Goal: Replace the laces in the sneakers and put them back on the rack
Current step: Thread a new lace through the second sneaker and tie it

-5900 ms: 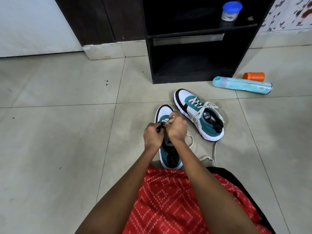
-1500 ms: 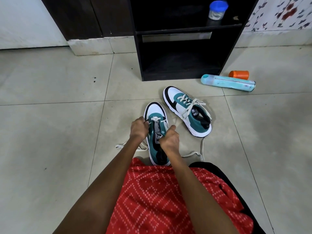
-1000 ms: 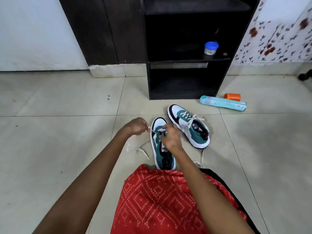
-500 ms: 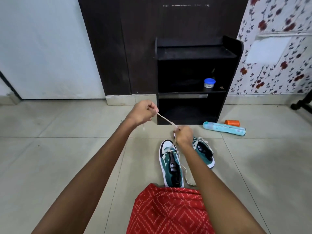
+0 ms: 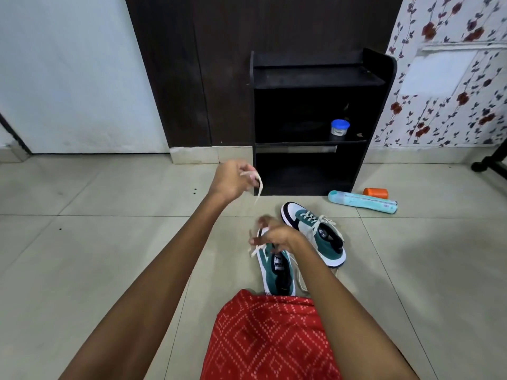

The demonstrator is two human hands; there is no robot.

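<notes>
Two teal, white and black sneakers lie on the tiled floor in front of my knees. The near sneaker [image 5: 277, 270] points away from me and its white lace [image 5: 258, 185] is partly threaded. My left hand [image 5: 231, 181] is raised above the floor, holding one end of that lace, which dangles from my fingers. My right hand [image 5: 277, 238] is over the toe of the near sneaker, pinching the lace there. The far sneaker [image 5: 315, 237] lies to the right, angled, with its lace in place. The black shoe rack [image 5: 375, 111] stands behind them against the wall.
A small blue-lidded jar [image 5: 339, 129] sits on the rack's middle shelf. A light blue bottle [image 5: 362, 201] lies on the floor right of the rack, with an orange cap [image 5: 375, 192] behind it. A black furniture foot [image 5: 488, 164] shows at far right. My red patterned clothing [image 5: 269, 335] fills the bottom.
My left hand has dropped a little and the lace, taut between my hands half a second ago, now hangs slack. My right hand has come down onto the near sneaker's toe.
</notes>
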